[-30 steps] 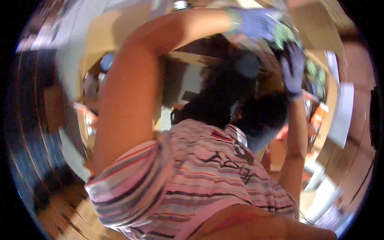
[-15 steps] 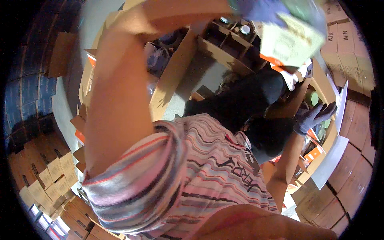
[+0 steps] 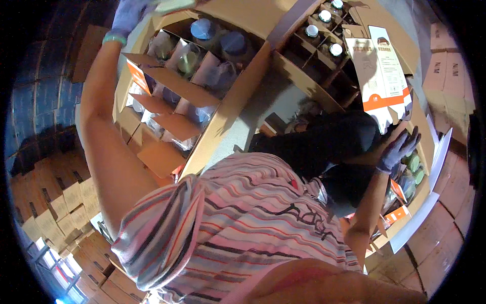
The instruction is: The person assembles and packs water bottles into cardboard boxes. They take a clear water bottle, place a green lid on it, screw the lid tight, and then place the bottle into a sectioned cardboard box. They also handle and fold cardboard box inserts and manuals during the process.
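My left hand (image 3: pixel 132 17), in a blue-grey glove with a green band at the wrist, reaches up to the far left. It is closed on a pale carton (image 3: pixel 174 5), blurred and cut off by the upper edge; its fingertips are hidden. Just below is an open cardboard box (image 3: pixel 235 99) with dividers and several plastic-wrapped jars, some with blue lids (image 3: pixel 203 29). On the right, my gloved right hand (image 3: pixel 397 152) is open, fingers spread, beside green-lidded jars (image 3: pixel 415 164) in another box. White-and-orange flattened cartons (image 3: pixel 382 76) lie above that hand.
A divided cardboard box (image 3: pixel 304 71) at the back holds several white-capped bottles (image 3: pixel 325 16). My dark-clothed legs (image 3: pixel 324 137) are between the boxes. Stacked brown cartons (image 3: pixel 448 71) stand at the right, blue ones (image 3: pixel 38 116) at the left. White sheets (image 3: pixel 425 218) stick out by the right box.
My left hand has swung from the upper right to the far upper left with the pale carton, uncovering the left box and the white-capped bottles. The right hand stays spread in nearly the same place.
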{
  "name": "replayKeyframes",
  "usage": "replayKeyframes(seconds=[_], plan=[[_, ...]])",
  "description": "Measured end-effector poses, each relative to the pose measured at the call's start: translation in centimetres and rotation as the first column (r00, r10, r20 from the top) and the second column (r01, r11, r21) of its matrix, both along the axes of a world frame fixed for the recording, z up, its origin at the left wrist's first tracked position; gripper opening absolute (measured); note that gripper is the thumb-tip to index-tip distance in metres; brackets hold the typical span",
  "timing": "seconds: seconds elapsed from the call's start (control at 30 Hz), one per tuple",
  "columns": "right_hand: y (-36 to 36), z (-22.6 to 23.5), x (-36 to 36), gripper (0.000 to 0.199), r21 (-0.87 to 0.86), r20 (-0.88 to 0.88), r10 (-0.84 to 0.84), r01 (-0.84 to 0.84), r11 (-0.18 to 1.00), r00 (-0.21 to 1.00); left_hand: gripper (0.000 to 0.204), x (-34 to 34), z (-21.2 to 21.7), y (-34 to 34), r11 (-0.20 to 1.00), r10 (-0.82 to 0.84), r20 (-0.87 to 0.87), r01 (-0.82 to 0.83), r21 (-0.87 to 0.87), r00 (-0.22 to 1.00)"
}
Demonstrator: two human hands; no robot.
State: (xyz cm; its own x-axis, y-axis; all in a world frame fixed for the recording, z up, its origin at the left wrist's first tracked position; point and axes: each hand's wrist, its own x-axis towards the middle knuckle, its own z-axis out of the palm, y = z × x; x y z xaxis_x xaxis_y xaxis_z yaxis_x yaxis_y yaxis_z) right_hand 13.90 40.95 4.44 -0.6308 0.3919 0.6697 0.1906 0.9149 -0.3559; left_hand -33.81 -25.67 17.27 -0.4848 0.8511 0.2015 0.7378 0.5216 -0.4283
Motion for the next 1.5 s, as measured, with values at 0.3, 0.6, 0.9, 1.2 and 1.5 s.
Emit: replayKeyframes(seconds=[0.3, 0.6, 0.9, 1.2, 1.5], plan=[[-0.4, -2.1, -2.6, 0.048, -0.185, 0.068, 0.08, -0.066, 0.98, 0.995, 0.033, 4.4, -2.5, -8.8, 0.567, 0.703, -0.098, -0.639, -0.52, 0.704], [-0.8, -2.1, -2.6, 0.047, -0.281, 0.049, 0.05, -0.034, 0.959, 0.998, 0.046, 1.8, -1.2, -3.6, 0.487, 0.873, 0.204, -0.792, -0.367, 0.442], [-1.6, -2.5, -3.9, 0.045, -0.401, 0.043, 0.031, -0.011, 0.916, 0.999, 0.064, -4.8, -7.0, -7.6, 0.554, 0.427, 0.778, -0.814, 0.178, 0.461], [-1.9, -2.2, -3.6, 0.035, -0.153, 0.114, 0.11, -0.092, 0.984, 0.987, 0.074, -3.6, -4.8, -2.6, 0.435, 0.764, 0.472, -0.892, 0.128, 0.44], [-2.4, -1.1, -4.0, 0.03, -0.264, 0.197, 0.062, -0.008, 0.965, 0.978, 0.06, 3.4, -8.1, -3.4, 0.41, 0.85, 0.379, -0.911, -0.039, 0.366]])
